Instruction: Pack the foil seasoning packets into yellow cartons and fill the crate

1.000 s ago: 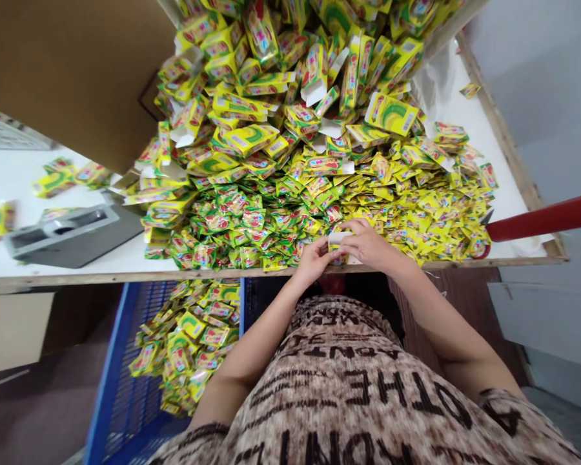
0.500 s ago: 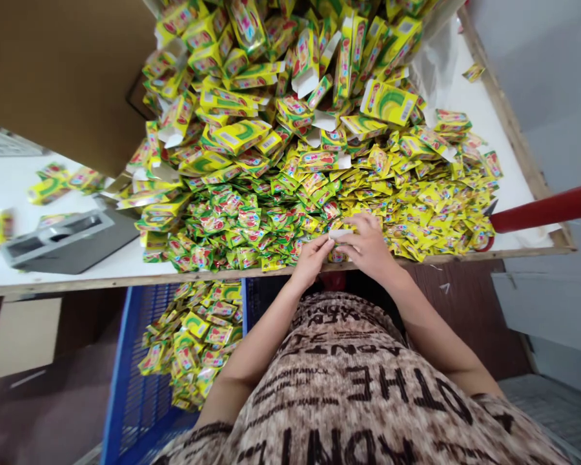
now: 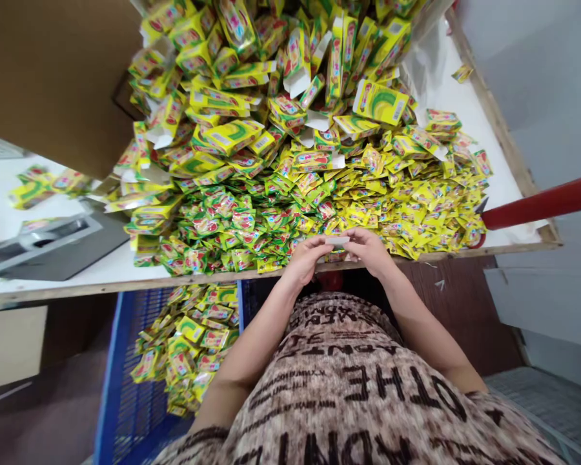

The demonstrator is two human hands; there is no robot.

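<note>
Small box [image 3: 337,241] gripped at front edge of worktop [image 3: 121,268]

Left hand [image 3: 306,259] grasps the box at its left end; right hand [image 3: 372,253] grasps the opposite end. The box shows white on top; its remainder is largely hidden. Green sachets [image 3: 242,219] lie mainly beyond the left hand, yellow sachets [image 3: 426,216] mainly beyond the right. Printed cartons [image 3: 232,135] are heaped farther back, several with flaps open. Below the worktop, a blue crate [image 3: 110,374] contains yellow packs [image 3: 184,352].

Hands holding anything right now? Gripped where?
Yes, a small box, white part up: left hand at its left end, right hand at its right. Exact fingertip contact is too small to tell.
</note>
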